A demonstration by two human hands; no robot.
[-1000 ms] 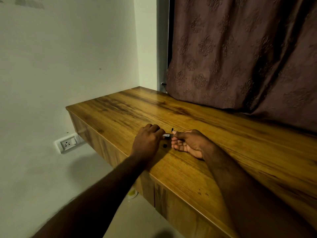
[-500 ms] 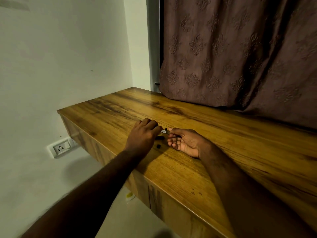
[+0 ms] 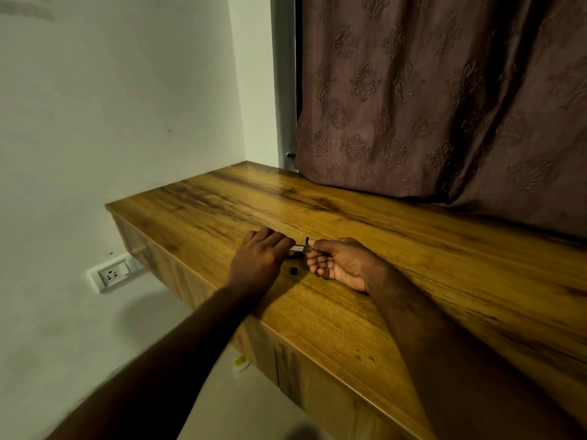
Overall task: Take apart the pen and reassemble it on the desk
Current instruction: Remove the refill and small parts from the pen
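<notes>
Both hands meet over the wooden desk (image 3: 397, 281) near its front edge. A short silvery pen barrel (image 3: 298, 248) spans the gap between them. My left hand (image 3: 259, 260), knuckles up, pinches its left end. My right hand (image 3: 338, 260), palm up, grips its right end between thumb and fingers, and a thin black piece (image 3: 307, 240) sticks up by the thumb. A small black pen part (image 3: 293, 270) lies on the desk just below the hands. A second dark part (image 3: 293, 256) rests under the barrel, mostly hidden.
A brown patterned curtain (image 3: 444, 106) hangs onto the back of the desk. A white wall with a socket (image 3: 111, 274) stands to the left, below desk level. A small yellow and white object (image 3: 239, 363) lies on the floor under the desk.
The hands stay together on the barrel at the same spot on the desk. The view has shifted slightly as my head moved; the right thumb has closed a little more over the barrel's end.
</notes>
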